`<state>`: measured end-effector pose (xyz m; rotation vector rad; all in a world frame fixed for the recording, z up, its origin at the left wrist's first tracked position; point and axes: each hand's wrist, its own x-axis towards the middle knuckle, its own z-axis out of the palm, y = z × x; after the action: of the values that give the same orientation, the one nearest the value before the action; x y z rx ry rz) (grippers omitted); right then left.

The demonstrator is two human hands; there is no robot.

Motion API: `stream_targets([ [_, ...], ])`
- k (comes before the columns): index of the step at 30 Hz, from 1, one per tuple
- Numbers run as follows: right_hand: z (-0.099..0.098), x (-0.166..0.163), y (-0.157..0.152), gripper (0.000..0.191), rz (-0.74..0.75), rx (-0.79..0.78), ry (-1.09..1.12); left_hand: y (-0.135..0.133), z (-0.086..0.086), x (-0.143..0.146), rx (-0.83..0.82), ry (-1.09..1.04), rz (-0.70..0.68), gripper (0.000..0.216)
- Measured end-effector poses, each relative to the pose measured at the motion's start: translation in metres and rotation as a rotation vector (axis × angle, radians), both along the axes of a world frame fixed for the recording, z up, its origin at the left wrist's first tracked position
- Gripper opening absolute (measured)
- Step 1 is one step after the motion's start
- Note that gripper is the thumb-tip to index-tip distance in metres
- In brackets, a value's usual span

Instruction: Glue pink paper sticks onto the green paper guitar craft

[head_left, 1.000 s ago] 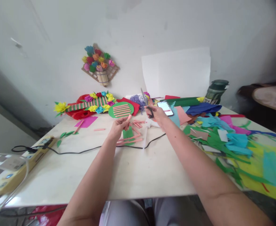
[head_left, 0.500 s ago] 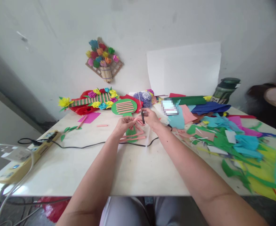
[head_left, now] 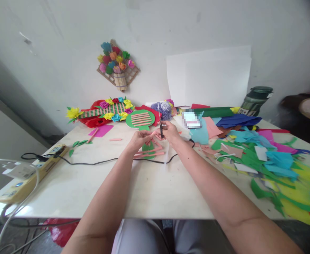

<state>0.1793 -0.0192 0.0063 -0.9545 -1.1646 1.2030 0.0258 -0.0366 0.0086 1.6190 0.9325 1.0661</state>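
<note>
My left hand [head_left: 139, 138] pinches a pink stick [head_left: 151, 134], tip pointing to 3 o'clock. My right hand [head_left: 171, 132], close by at 3 o'clock, grips scissors [head_left: 160, 121], blades toward 12 o'clock, just beside that tip. Pink strips [head_left: 149, 152] lie at 6 o'clock on the table [head_left: 149, 190].

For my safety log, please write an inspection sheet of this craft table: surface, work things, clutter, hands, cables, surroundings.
Surface: white table, faint marks.
Job's things: pink paper stick, scissors, more pink sticks lying by the hands.
Clutter: coloured paper scraps heaped on the right; phone.
Hands: left hand pinches the stick; right hand holds the scissors.
Cables: black cable crosses the table from a power strip.
Surroundings: paper flower basket and white sheet on the wall.
</note>
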Motion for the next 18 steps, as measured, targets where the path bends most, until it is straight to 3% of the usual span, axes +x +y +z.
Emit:
stream_targets([
  [8,-0.006,-0.003,0.003,0.042,0.0,0.044,-0.072,0.0,0.001,-0.002,0.015,0.01,-0.038,0.035],
  [18,0.003,0.016,0.0,0.027,0.128,0.165,-0.313,0.007,-0.003,-0.006,0.063,-0.105,0.112,0.033],
])
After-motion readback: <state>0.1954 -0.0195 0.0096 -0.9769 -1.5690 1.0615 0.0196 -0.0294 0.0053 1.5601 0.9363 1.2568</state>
